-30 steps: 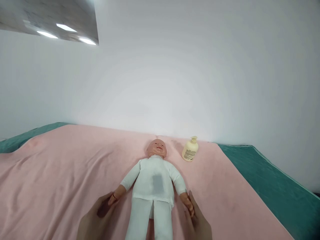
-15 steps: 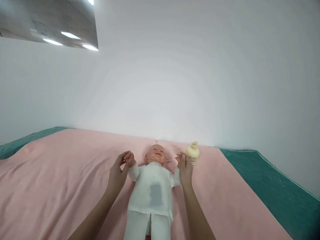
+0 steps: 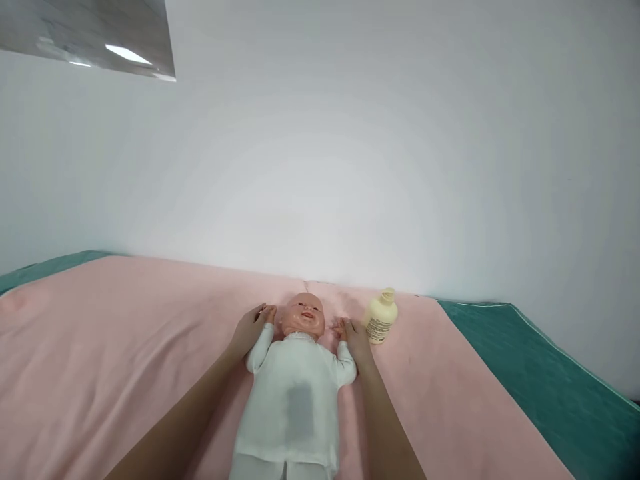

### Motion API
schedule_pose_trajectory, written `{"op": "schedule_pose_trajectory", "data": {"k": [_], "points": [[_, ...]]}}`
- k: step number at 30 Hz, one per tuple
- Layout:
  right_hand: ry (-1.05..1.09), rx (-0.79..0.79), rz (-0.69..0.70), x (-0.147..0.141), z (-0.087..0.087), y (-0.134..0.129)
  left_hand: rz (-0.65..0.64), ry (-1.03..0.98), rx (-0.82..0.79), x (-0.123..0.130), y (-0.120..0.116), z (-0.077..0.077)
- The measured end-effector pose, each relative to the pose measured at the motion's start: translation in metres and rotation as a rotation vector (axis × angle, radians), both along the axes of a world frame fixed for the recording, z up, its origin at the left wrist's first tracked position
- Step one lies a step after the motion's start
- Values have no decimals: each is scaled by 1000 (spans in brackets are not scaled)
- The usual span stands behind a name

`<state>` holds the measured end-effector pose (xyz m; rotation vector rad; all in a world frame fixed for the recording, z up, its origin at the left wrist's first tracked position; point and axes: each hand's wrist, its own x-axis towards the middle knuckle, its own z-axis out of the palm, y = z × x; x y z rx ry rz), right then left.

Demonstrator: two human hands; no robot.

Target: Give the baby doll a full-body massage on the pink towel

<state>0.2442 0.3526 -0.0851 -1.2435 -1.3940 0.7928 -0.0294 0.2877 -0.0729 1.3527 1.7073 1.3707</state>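
A baby doll [image 3: 293, 393] in a white long-sleeved top and white trousers lies on its back on a pink sheet [image 3: 450, 413]. A grey patch marks the front of its top. My left hand [image 3: 249, 331] is closed round the doll's hand on the left, beside its head. On the other side, my right hand [image 3: 357, 341] grips the doll's other hand. Both of the doll's arms are bent, with the hands up near its head. The lower legs are cut off by the bottom of the view.
A pale yellow pump bottle [image 3: 381, 317] stands on the sheet just right of my right hand. Green mat [image 3: 545, 373] shows beyond the sheet on both sides. A white wall [image 3: 320, 147] rises behind, with a reflective panel [image 3: 100, 33] at upper left.
Both doll hands have moved inward, closer to its head, with my hands on them. The doll's arms are more bent. The view has shifted slightly, and more of the bottle shows.
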Motion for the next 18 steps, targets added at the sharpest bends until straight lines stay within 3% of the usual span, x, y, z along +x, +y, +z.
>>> {"op": "schedule_pose_trajectory", "data": {"k": [8,13,18], "points": [[107,34,26,-1,7,-18,34,-34,45,1,-16,5],[188,126,-53,-1,22,-52,193,-155,161,4,-37,18],[196,210,-173,2,30,-90,358,-107,340,3,-72,21]]}}
